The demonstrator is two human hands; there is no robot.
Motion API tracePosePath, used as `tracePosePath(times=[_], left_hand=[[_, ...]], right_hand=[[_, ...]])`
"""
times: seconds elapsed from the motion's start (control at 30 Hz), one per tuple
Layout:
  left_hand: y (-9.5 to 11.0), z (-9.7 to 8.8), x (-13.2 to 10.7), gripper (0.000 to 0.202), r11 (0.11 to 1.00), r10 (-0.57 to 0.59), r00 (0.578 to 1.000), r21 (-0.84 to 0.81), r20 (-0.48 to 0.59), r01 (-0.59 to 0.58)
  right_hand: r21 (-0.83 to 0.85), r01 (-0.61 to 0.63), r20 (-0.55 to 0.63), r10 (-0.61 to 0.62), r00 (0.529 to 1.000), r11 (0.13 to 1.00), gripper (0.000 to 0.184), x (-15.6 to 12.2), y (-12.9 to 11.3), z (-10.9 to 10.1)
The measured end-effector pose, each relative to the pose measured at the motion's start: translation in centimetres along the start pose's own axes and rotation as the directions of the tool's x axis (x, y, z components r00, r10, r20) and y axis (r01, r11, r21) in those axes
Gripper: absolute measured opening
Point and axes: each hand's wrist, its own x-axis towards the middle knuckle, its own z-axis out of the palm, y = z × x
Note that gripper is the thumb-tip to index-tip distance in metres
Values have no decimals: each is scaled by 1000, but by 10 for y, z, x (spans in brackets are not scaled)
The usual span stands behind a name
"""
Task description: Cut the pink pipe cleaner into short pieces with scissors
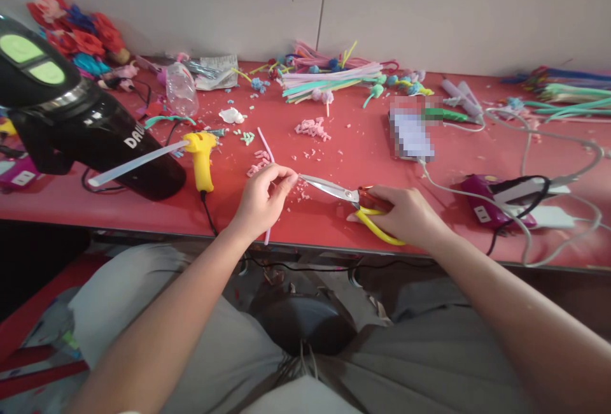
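My left hand pinches a thin pink pipe cleaner that runs from the table top down past the front edge. My right hand grips yellow-handled scissors, and their blade tips point left, close to my left fingertips. Small pink cut pieces lie scattered on the red table just beyond both hands.
A yellow glue gun with a clear stick and a black handheld appliance stand at left. A bundle of coloured pipe cleaners lies at the back. A phone, a power strip and white cables sit at right.
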Motion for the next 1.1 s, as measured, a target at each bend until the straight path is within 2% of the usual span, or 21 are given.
tracePosePath(times=[0.6,1.1], left_hand=[[0,0,0,19,1000,-21,1000,-16,7,21],[2,-3,0,20,999,39,999,9,5,-39]], right_hand=[[14,7,-24,-6,1000,1000,63,0,0,1],[24,54,-27,-53,998,998,60,-3,-1,1]])
